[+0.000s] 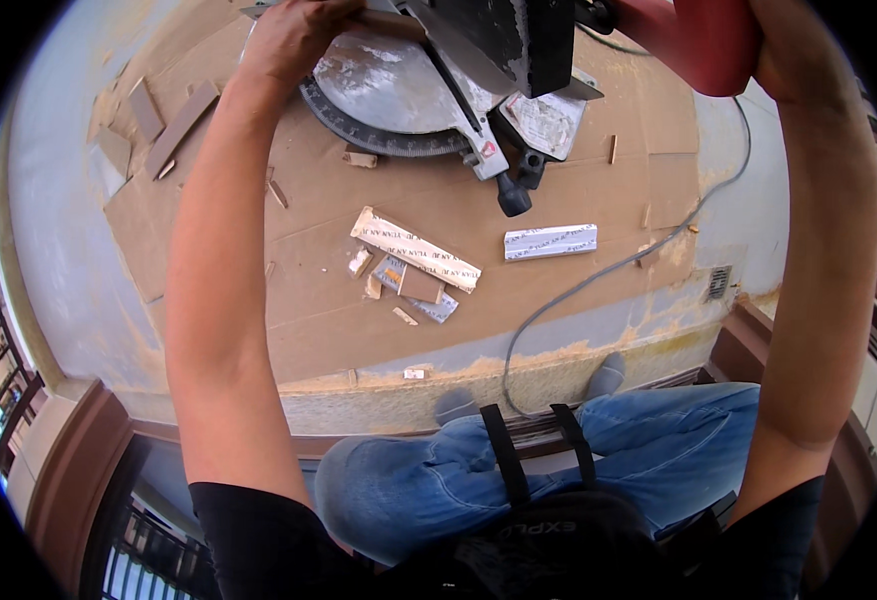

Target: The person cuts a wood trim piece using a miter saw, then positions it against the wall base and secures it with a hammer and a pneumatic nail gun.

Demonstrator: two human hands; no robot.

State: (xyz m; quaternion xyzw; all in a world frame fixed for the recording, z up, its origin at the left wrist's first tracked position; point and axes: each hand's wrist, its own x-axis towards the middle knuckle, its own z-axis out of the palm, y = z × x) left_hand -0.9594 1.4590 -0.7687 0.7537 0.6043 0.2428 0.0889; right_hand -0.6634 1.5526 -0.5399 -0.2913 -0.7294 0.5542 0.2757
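Note:
A miter saw [388, 85] stands at the top of the view, with a round metal table, a curved scale and a black front knob [513, 197]. My left hand [303, 35] is closed on a brown strip [395, 25] lying across the saw table, left of the saw head. The grey blade [466, 45] shows beside a dark guard [543, 50]. At the upper right my right hand [796, 50] grips the end of the saw's red handle [703, 50]; its fingers are mostly hidden or cut off by the picture edge.
Cardboard [348, 330] covers the floor. Several offcuts lie about, including a long printed strip [416, 249], a white piece [550, 242] and brown pieces [182, 128] at left. A grey cable [608, 282] curves toward my feet [606, 375], near a raised edge. A floor drain [718, 283] is at right.

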